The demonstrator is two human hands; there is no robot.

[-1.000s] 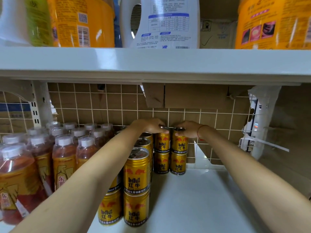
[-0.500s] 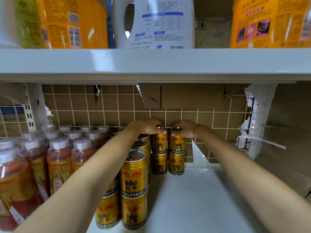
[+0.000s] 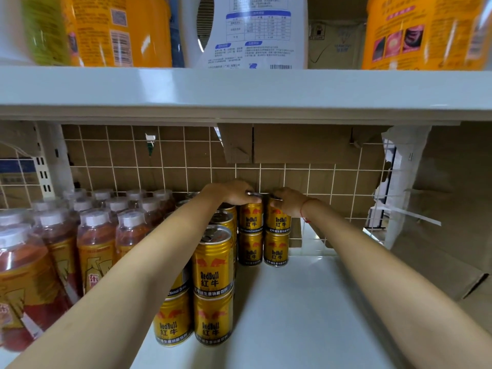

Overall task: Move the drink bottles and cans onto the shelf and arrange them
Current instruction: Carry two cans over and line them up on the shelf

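White shelf (image 3: 306, 310) with a wire grid back panel (image 3: 165, 166) and brown cardboard behind it, so a pretty standard store setup. Both arms reach all the way to the back. Left hand (image 3: 229, 191) is curled over the top of a gold can (image 3: 250, 218) that sits on top of another gold can, grip wrapped round the rim. Right hand (image 3: 288, 199) does the same on the can just beside it (image 3: 278, 222), fingers closed over its top, also stacked on a lower can. There's a red string (image 3: 305, 210) on the right wrist. Closer to the camera, more gold cans (image 3: 213, 259) stand stacked two high along the left arm. Further left is a bunch of red tea bottles (image 3: 95, 249) with white caps, packed tight in rows. Up on the upper shelf (image 3: 239, 89) are big orange jugs (image 3: 119, 30) and a white detergent jug (image 3: 253, 35), a bit blurry
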